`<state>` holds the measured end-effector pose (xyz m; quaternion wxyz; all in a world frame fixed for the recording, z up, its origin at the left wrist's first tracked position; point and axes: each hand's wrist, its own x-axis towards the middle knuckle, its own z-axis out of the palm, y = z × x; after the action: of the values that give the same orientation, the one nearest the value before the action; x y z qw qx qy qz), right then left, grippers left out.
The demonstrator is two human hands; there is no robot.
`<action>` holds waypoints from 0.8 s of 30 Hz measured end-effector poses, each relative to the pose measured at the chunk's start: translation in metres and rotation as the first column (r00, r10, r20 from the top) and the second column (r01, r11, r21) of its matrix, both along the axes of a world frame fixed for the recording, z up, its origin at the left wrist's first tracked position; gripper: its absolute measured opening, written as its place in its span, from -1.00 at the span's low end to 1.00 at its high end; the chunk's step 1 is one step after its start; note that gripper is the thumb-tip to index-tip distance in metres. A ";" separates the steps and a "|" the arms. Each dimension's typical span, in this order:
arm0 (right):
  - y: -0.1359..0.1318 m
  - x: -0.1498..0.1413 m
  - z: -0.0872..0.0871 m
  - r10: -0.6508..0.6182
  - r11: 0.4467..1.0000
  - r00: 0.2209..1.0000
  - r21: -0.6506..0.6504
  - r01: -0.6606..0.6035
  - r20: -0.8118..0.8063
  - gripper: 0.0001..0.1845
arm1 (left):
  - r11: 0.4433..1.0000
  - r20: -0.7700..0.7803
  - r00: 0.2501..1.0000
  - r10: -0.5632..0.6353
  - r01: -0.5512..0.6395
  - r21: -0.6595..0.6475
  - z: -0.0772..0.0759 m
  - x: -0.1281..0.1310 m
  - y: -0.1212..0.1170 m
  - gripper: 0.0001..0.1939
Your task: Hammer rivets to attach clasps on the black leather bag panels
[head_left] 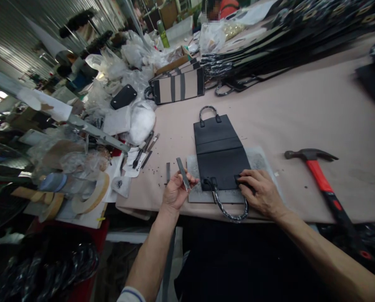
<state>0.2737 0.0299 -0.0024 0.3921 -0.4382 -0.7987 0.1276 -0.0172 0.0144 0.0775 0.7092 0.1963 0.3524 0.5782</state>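
Observation:
A flat black bag panel (220, 153) with a handle at each end lies on a grey metal plate (263, 161) near the table's front edge. My left hand (175, 191) is closed round a thin metal punch tool (183, 173), held just left of the plate. My right hand (261, 192) presses down on the panel's near right corner, by the braided handle (228, 212) that hangs over the table edge. Its fingers are curled on the handle tab.
A red-handled hammer (319, 176) lies on the table to the right. More small tools (146, 153) lie left of the plate. Striped bag panels (178, 88), stacked black bags (288, 37) and plastic bags (134, 54) fill the back. A person sits far behind.

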 end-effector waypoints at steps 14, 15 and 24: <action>-0.001 -0.001 0.002 -0.011 0.999 1.000 -0.031 0.010 -0.023 -0.86 | 0.994 -0.471 0.881 -0.052 0.091 0.060 -0.016 0.017 0.008 -0.44; -0.001 -0.001 0.002 -0.012 0.999 1.000 -0.032 0.011 -0.024 -0.86 | 0.991 -0.523 0.852 -0.034 0.095 0.091 -0.020 0.021 0.011 -0.48; -0.001 -0.001 0.003 -0.002 0.999 1.000 -0.041 0.000 -0.029 -0.87 | 0.949 -0.767 0.630 0.121 0.152 0.275 -0.046 0.059 0.021 -0.88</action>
<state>0.2730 0.0292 0.0010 0.3946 -0.4445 -0.7900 0.1500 0.0414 0.0349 0.0316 0.4526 0.5390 0.5244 0.4792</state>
